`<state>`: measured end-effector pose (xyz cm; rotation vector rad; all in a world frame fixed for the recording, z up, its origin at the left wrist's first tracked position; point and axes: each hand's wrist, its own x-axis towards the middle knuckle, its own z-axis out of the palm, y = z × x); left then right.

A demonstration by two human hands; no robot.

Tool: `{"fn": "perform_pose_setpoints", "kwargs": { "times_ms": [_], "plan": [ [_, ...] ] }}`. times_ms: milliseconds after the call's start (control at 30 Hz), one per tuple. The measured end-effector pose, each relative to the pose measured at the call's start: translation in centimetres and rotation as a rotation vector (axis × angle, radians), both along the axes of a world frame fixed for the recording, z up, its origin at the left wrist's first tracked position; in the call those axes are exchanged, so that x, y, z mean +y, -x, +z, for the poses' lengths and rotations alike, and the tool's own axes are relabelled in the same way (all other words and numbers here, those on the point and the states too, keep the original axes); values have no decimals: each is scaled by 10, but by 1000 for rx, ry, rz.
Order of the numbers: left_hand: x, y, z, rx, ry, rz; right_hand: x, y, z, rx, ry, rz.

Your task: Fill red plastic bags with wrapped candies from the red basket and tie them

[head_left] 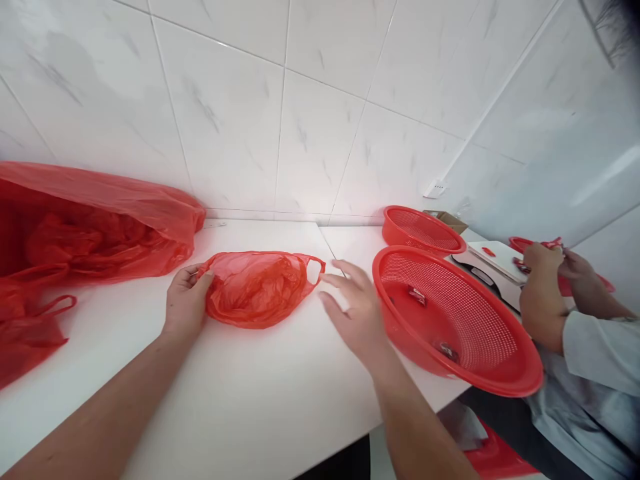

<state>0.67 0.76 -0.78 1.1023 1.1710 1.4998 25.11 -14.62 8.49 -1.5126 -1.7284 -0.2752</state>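
Note:
A thin red plastic bag (257, 293) lies on the white table in front of me, its mouth spread wide and facing up. My left hand (187, 300) pinches the bag's left edge between thumb and fingers. Beside the handle loop at the bag's right end is my right hand (355, 307), fingers apart and holding nothing. Its fingertips are very close to the loop; whether they touch it I cannot tell. Right of that hand stands a large red colander basket (480, 320) with a few small wrapped pieces at the bottom.
A big red bag (165, 230) full of crumpled red bags lies at left. Behind the colander stand another red basket (425, 230) and a cardboard box (447, 220). At right, a co-worker's hands (543, 260) hold a small red item near a scale (500, 257). A tiled wall backs the table.

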Motion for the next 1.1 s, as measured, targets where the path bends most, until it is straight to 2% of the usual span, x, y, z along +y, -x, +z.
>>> {"fn": "perform_pose_setpoints", "kwargs": {
  "times_ms": [100, 167, 267, 333, 400, 467, 567, 633, 767, 967, 1100],
  "plan": [
    [1, 1, 0, 28, 7, -1, -41, -50, 13, -46, 92, -278],
    [1, 0, 0, 45, 16, -11, -68, -81, 13, -96, 282, -454],
    [1, -1, 0, 55, 29, -7, -102, -104, -5, -187, 664, -549],
    [0, -1, 0, 57, 32, -5, -120, -100, -25, -273, 810, -573],
    [-1, -1, 1, 72, 36, -4, -131, -87, -48, -378, 817, -585],
    [-3, -1, 2, 103, 46, 7, -136, -74, -68, -460, 743, -589],
    [-5, -2, 4, 132, 43, 18, -134, -70, -82, -512, 636, -574],
    [-7, -4, 6, 123, 35, 21, -128, -74, -80, -516, 617, -558],
    [-8, -4, 7, 109, 44, 26, -117, -84, -60, -454, 676, -534],
    [-3, -2, 1, 117, 37, 11, -102, -96, -31, -295, 840, -573],
    [-5, 0, 2, 129, 48, 1, -90, -106, -17, -211, 934, -523]
  ]
}}
